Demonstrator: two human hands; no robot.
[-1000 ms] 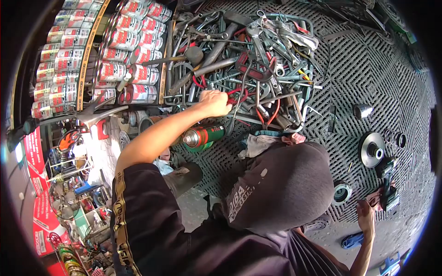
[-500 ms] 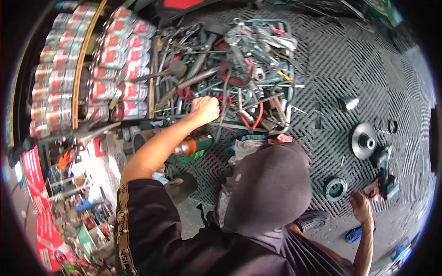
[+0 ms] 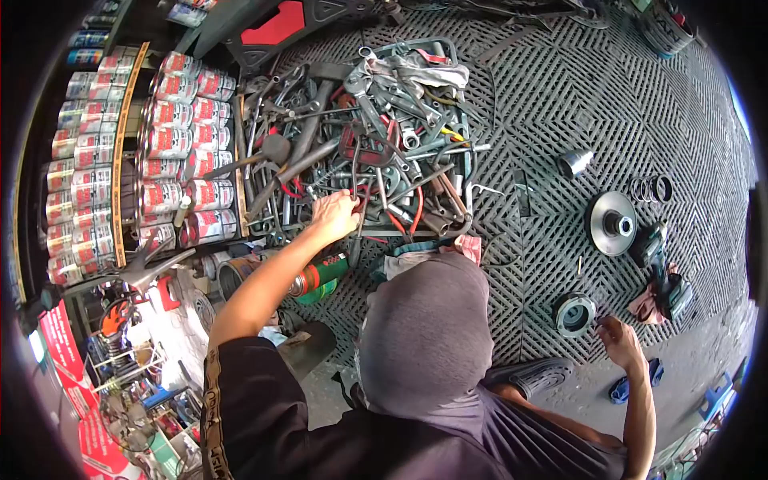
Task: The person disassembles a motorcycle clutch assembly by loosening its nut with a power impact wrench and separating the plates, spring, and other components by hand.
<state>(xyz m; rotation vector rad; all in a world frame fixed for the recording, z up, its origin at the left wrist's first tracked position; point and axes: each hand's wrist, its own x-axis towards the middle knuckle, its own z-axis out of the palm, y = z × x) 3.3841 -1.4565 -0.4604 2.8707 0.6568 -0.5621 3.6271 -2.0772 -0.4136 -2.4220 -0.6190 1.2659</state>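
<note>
My left hand [image 3: 334, 216] is over the front edge of a tray [image 3: 382, 234] heaped with metal tools. Its fingers are curled closed among the tools; what they grip, if anything, is hidden. A hacksaw-like red frame [image 3: 364, 146] and a rubber-headed mallet [image 3: 276, 149] lie on the heap near it. At the right, my right hand [image 3: 622, 346] hangs with fingers loosely bent and slightly apart, holding nothing I can see. Just beyond its fingertips, a round metal ring-shaped part [image 3: 576, 314] rests on the floor mat. A metal disc with a hub [image 3: 613, 223] lies farther off.
Stacked printed cans [image 3: 168, 140] fill a shelf at left. A green and red spray can [image 3: 322, 274] lies below the tray. A coil spring [image 3: 644, 189], a metal cup-shaped part [image 3: 574, 163] and a pink rag [image 3: 646, 306] are on the patterned mat [image 3: 544, 104]. A grey-covered head [image 3: 424, 328] blocks the centre.
The view has shifted, so the tray and floor parts appear farther left. My left hand stays at the tray's front edge, fingers curled. My right hand now appears closer to the ring-shaped part.
</note>
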